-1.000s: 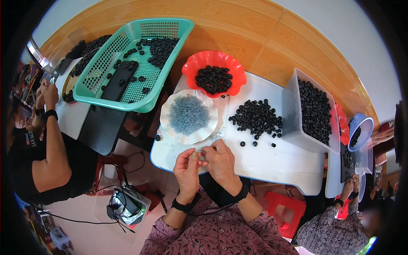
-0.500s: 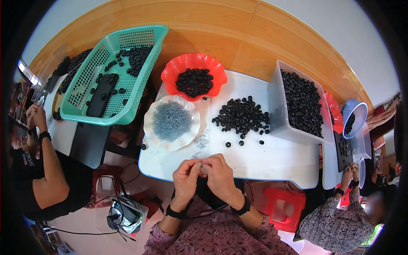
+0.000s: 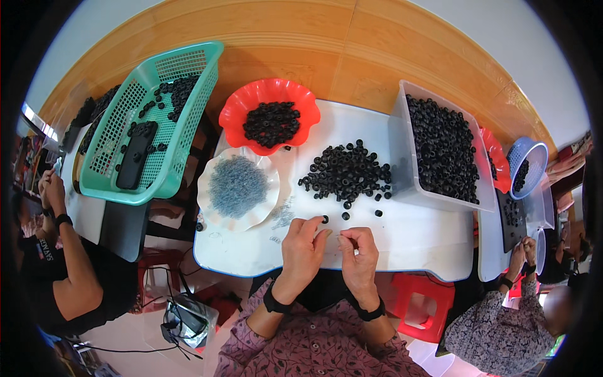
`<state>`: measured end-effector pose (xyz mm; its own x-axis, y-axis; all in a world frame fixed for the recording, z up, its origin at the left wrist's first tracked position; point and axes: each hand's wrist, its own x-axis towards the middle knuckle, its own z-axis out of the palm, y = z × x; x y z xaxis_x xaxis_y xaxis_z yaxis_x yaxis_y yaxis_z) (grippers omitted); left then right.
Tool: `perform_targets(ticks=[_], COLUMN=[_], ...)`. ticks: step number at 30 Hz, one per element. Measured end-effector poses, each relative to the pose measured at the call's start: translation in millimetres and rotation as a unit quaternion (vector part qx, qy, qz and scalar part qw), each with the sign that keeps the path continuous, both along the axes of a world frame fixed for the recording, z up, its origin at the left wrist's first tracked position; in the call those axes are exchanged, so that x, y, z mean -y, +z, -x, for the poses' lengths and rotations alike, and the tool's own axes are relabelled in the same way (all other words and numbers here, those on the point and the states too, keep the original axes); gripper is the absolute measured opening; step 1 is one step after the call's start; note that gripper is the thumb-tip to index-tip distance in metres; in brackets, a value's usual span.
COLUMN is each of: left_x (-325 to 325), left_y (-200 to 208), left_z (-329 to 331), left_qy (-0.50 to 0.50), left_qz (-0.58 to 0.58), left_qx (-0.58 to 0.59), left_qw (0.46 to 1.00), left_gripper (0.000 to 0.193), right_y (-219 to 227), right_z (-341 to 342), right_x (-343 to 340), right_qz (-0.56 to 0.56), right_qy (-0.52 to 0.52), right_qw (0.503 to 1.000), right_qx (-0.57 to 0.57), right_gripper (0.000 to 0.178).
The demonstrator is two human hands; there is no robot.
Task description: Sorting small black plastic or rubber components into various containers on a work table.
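My left hand (image 3: 302, 246) pinches a small black ring (image 3: 325, 219) at its fingertips, just above the white table (image 3: 414, 242). My right hand (image 3: 359, 254) is beside it with fingers curled, pinching something too small to make out. A loose pile of black rings (image 3: 349, 171) lies on the table just beyond both hands. A white scalloped plate (image 3: 237, 188) of small grey pieces sits to the left of my hands, with a few grey pieces (image 3: 282, 215) spilled next to it.
A red bowl of black rings (image 3: 270, 116) stands at the back, a clear bin full of rings (image 3: 440, 147) at the right, a teal basket (image 3: 147, 122) at the left. Other people sit at the left (image 3: 59, 264) and lower right (image 3: 515, 320). A red stool (image 3: 424, 301) is under the table.
My left hand has reached forward to the edge of the ring pile and now holds a black ring. The view has shifted, so the table sits further right and lower.
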<state>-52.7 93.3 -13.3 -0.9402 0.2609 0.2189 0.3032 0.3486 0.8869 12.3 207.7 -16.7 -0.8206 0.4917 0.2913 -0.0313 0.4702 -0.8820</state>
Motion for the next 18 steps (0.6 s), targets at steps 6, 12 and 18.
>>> perform_targets(ticks=[6,12,18], left_x=[-16.4,-14.6,6.3], left_y=[-5.4,-9.6,-2.8], left_z=[10.5,13.0,11.3], left_qy=[0.011,0.011,-0.126], left_qz=[0.132,0.125,-0.338], left_qx=[-0.079,-0.108,0.324], left_qw=[0.988,0.986,0.875], left_gripper=[0.028,0.023,0.017], right_y=[-1.8,-3.4,1.5], right_z=[0.6,0.7,-0.8], right_x=[-8.6,-13.2,-10.6], right_qz=[0.023,0.042,0.206], right_qy=[-0.007,-0.003,0.01], right_qw=[1.0,0.999,0.979], right_qx=[0.004,0.02,0.0], right_gripper=[0.01,0.01,0.008])
